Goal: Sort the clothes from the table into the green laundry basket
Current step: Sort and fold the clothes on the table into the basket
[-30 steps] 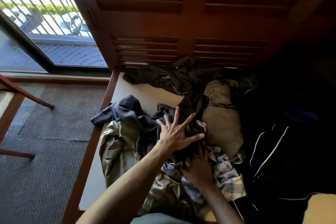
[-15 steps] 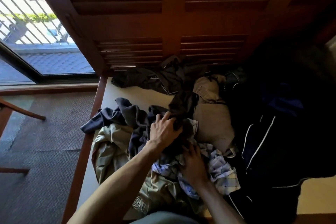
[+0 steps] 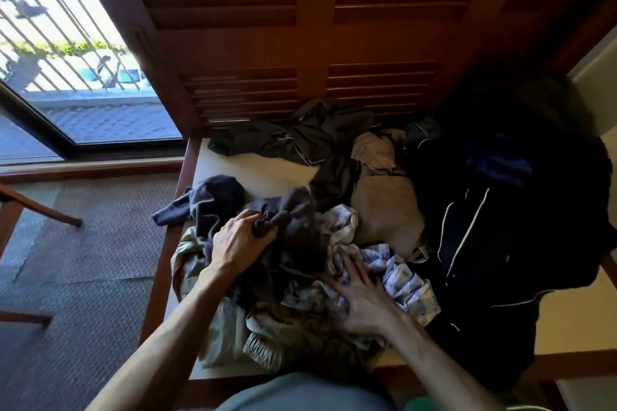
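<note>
A heap of clothes covers the white table [image 3: 253, 170]. My left hand [image 3: 238, 240] is clenched on a bunched fold of a dark grey garment [image 3: 217, 200] at the heap's left. My right hand [image 3: 362, 297] lies flat with fingers spread on a blue-and-white checked shirt [image 3: 400, 277]. Under them lies a pale olive garment [image 3: 230, 334]. A tan piece [image 3: 384, 207] sits in the middle, and a black jacket with white piping [image 3: 484, 243] fills the right side. A sliver of something green [image 3: 420, 405], perhaps the laundry basket, shows at the bottom edge.
Another dark garment [image 3: 300, 140] lies at the table's back, against brown louvred shutters [image 3: 300, 43]. Grey carpet [image 3: 83, 260] stretches to the left, with a wooden chair leg [image 3: 40, 210] on it. A glass door [image 3: 66, 77] is at the upper left.
My left hand went from spread flat on the dark grey garment to a fist gripping a fold of it. My right hand slid out and flattened on the checked shirt.
</note>
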`<action>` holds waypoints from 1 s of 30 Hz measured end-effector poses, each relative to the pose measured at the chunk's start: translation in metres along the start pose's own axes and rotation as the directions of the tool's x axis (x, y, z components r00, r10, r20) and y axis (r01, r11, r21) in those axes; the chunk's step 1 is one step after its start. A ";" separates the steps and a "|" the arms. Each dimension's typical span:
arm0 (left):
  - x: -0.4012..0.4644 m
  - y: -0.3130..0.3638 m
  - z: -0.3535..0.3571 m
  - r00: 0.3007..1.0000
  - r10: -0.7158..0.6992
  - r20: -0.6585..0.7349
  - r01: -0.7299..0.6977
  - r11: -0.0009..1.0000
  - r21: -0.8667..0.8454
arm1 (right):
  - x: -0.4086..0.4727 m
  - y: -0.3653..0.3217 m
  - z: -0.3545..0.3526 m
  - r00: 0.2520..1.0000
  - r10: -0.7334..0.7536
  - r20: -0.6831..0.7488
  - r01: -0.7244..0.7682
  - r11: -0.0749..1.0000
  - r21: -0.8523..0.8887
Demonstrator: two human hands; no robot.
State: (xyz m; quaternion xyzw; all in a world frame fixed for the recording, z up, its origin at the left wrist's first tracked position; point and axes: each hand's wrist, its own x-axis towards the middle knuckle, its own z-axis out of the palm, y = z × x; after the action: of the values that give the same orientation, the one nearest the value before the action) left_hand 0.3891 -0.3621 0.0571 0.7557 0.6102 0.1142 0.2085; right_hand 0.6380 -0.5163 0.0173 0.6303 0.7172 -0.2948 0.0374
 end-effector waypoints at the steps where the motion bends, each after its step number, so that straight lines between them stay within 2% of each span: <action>1: -0.005 -0.002 0.001 1.000 0.001 0.005 -0.001 1.000 -0.001 | 0.000 0.004 0.008 1.000 -0.012 -0.016 0.011 0.998 -0.055; 5: -0.016 -0.003 0.000 1.000 0.001 0.008 -0.001 1.000 -0.015 | 0.010 0.011 0.018 0.991 -0.036 -0.127 0.030 0.998 -0.049; 8: -0.017 0.001 -0.008 1.000 0.010 -0.006 -0.010 1.000 -0.024 | 0.013 0.004 0.015 0.974 0.066 -0.216 -0.027 0.984 0.179; 10: -0.017 0.004 -0.017 0.999 0.027 -0.037 -0.029 0.997 -0.066 | 0.008 -0.001 0.012 0.938 0.180 -0.297 -0.057 0.923 0.379; 14: -0.013 0.008 -0.038 0.995 0.054 -0.088 -0.067 0.987 -0.149 | -0.017 -0.013 -0.002 0.787 0.310 -0.534 0.130 0.763 0.633; 17: -0.008 0.020 -0.050 0.991 0.103 -0.084 -0.119 0.970 -0.212 | -0.045 -0.020 -0.027 0.643 0.446 -0.622 0.184 0.699 0.691; 19: -0.007 0.036 -0.059 0.984 0.167 -0.067 -0.178 0.959 -0.222 | -0.068 -0.026 -0.049 0.547 0.511 -0.663 0.176 0.705 0.688; 21: -0.009 0.059 -0.066 0.955 0.290 -0.059 -0.296 0.932 -0.208 | -0.094 -0.031 -0.068 0.481 0.555 -0.679 0.141 0.715 0.684; 24: -0.020 0.103 -0.068 0.874 0.478 -0.093 -0.485 0.841 -0.240 | -0.130 -0.038 -0.090 0.429 0.614 -0.663 0.131 0.684 0.717; 27: -0.041 0.152 -0.065 0.793 0.595 -0.134 -0.603 0.732 -0.316 | -0.165 -0.047 -0.099 0.381 0.604 -0.700 0.119 0.718 0.685; 30: -0.069 0.202 -0.059 0.694 0.707 -0.138 -0.701 0.618 -0.355 | -0.201 -0.049 -0.102 0.270 0.606 -0.749 0.093 0.758 0.646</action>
State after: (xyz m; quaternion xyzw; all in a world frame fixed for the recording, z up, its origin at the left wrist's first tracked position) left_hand 0.5253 -0.4528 0.2069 0.8790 0.2295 0.2969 0.2942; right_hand 0.6662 -0.6476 0.2049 0.7714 0.3522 -0.0628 -0.5262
